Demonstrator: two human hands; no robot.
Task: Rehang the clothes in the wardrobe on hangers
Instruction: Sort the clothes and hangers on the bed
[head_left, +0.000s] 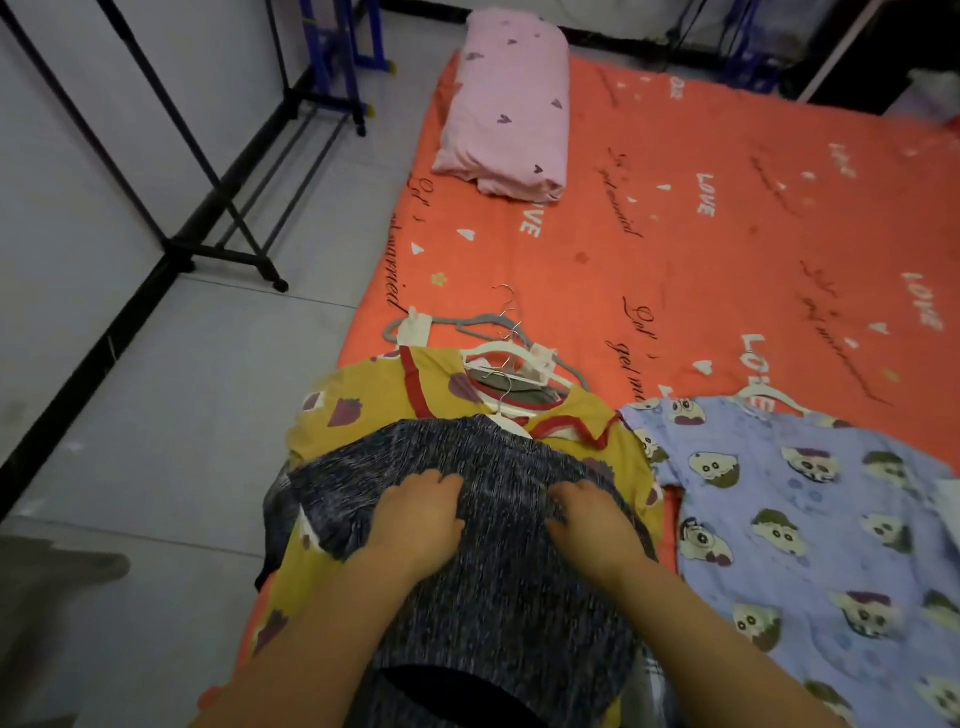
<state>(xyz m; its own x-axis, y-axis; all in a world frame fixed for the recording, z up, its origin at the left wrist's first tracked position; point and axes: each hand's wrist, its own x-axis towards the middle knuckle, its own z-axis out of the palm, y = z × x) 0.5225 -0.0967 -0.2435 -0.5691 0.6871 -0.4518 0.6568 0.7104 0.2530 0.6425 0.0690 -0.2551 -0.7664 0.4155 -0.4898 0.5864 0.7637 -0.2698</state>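
Observation:
A dark speckled garment (498, 587) lies on top of a yellow shirt with red trim (363, 410) at the near edge of the orange bed (701, 244). My left hand (415, 514) and my right hand (592, 519) both rest flat on the dark garment, fingers spread, pressing the cloth. A white hanger's hook (501, 397) pokes out at the dark garment's top. Several grey and white hangers (498, 343) lie piled just beyond the yellow shirt. A blue cartoon-print shirt (810, 525) on a white hanger (769, 395) lies to the right.
A folded pink blanket (509, 104) sits at the far side of the bed. A black clothes rack (208, 156) stands on the grey tiled floor (156, 415) to the left, against the white wall.

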